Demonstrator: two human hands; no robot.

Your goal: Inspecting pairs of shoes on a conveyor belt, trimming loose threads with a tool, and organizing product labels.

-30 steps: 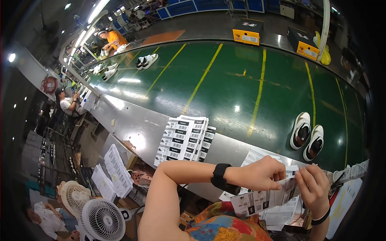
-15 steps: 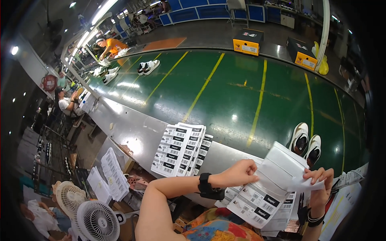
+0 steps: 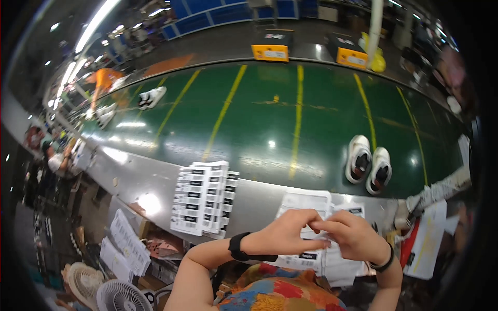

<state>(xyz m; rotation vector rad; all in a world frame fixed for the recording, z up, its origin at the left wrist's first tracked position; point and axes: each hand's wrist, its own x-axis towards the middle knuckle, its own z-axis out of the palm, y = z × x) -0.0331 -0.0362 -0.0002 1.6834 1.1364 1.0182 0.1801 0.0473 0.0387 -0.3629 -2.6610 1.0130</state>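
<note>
My left hand [image 3: 288,233] and my right hand [image 3: 355,236] meet fingertip to fingertip, both with curled fingers. Anything pinched between them is too small or hidden to make out. Beneath them, at the near edge of the metal bench, lie white sheets of printed labels [image 3: 307,198], partly covered by my hands. A thick stack of similar label sheets [image 3: 192,199] rests on the bench to the left. Beyond my right hand, a pair of white sneakers with dark insides, one shoe [image 3: 359,160] beside the other [image 3: 381,168], stands on the green belt.
The green conveyor belt [image 3: 259,124] with yellow cross lines runs beyond the metal bench [image 3: 135,173]. Two black and orange shoe boxes [image 3: 271,52] [image 3: 350,56] stand past its far edge. More shoes [image 3: 152,97] sit at left. A white fan [image 3: 124,295] is low left.
The label sheet that both hands held up is now down on the bench, and my hands have come together over it. The view has swung, shifting the surroundings leftward.
</note>
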